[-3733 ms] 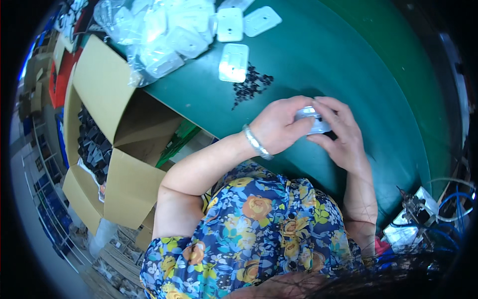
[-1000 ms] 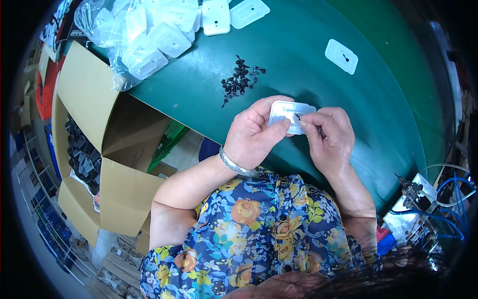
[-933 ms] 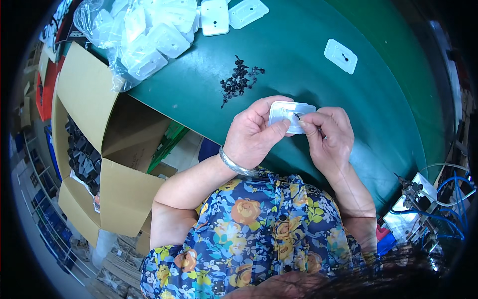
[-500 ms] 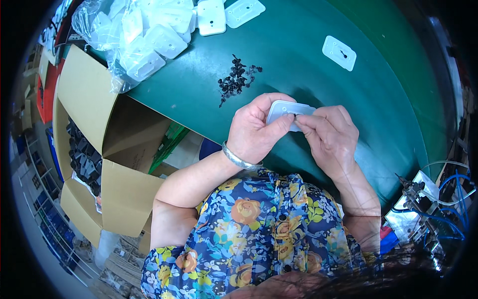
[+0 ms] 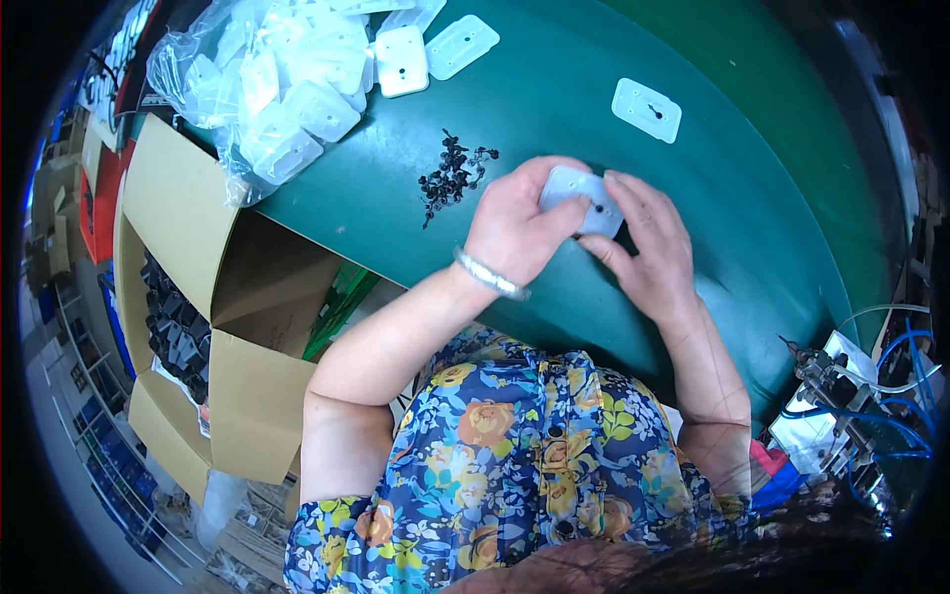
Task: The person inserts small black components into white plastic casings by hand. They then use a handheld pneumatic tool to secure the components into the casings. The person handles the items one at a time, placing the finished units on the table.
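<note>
A white plastic plate (image 5: 579, 185) with rounded corners and a black part at its middle is held above the green table. My left hand (image 5: 522, 218) grips its left side, thumb lying on the face. At its right edge my right hand (image 5: 648, 243) holds it between the fingers and the thumb. A pile of small black plastic parts (image 5: 450, 180) lies on the table beyond my left hand. Farther right, a single white plate (image 5: 646, 110) with a black part in it lies flat.
A clear bag of white plates (image 5: 287, 89) stands at the far left of the green table (image 5: 554, 89), two loose plates (image 5: 462, 47) beside it. An open cardboard box (image 5: 252, 396) with black parts is left of the table. A metal fixture with blue tubes (image 5: 831, 396) stands at right.
My right hand has opened from a pinch at the plate's middle to a hold on its right edge. Both hands and the plate have moved slightly away from my body. The black part now shows.
</note>
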`<state>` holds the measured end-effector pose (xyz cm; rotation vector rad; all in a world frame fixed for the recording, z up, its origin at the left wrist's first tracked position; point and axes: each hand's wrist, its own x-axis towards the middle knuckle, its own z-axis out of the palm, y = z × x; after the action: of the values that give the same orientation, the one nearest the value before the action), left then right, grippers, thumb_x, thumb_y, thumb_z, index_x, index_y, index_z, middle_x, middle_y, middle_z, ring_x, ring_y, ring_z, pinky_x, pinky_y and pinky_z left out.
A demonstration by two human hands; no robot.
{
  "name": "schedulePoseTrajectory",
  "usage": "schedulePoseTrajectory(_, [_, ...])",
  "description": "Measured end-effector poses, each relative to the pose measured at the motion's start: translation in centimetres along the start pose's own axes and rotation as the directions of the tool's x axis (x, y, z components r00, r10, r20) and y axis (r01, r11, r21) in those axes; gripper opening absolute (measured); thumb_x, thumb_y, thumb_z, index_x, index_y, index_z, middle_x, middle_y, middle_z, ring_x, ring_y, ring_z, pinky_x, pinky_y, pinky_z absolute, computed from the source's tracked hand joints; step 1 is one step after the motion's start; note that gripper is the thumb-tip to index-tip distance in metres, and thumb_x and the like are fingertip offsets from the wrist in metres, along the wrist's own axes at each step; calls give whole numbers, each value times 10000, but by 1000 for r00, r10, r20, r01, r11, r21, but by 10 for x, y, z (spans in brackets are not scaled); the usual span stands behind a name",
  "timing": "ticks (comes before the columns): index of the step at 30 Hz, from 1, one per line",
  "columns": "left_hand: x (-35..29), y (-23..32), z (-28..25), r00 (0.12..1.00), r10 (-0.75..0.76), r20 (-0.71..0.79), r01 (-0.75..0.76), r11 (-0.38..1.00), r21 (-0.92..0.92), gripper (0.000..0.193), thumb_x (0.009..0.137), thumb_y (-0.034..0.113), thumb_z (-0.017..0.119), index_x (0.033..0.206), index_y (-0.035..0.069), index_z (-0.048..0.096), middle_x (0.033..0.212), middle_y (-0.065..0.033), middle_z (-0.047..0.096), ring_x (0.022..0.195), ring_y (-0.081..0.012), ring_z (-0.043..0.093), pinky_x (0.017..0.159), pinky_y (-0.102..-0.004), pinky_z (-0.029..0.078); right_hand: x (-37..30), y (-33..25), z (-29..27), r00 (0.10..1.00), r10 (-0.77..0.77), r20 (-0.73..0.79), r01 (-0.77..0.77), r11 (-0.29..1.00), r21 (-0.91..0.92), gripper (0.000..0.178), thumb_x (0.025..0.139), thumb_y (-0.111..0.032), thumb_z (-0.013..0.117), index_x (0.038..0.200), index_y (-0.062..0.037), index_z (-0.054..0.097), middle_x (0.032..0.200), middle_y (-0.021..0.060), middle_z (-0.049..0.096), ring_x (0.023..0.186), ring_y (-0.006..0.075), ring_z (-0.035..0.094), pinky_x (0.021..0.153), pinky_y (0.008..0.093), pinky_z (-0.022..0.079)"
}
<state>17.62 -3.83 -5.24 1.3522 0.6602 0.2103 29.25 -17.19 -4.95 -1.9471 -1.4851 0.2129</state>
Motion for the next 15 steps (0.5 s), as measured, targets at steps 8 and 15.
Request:
schedulePoseTrajectory(8, [43,43,-85,733,680,31,-241,218,946,338,777,184,680,1074,44,601,984,-128,626,866,-304,575,771,-369,469,11,34,-1,992,74,-98,-101,945,-312,499,671,-239,752,1109,-55,599,1152,82,583,1086,275,505,910,388,378])
schedulePoseTrajectory(15, [99,46,-104,873,437,216,-108,-259,960,407,781,203,682,1151,75,571,953,-91,646,838,-258,598,734,-360,489,16,20,-8,986,19,-163,-65,957,-282,381,682,-211,747,1020,-70,644,1100,74,587,1045,282,510,880,384,402])
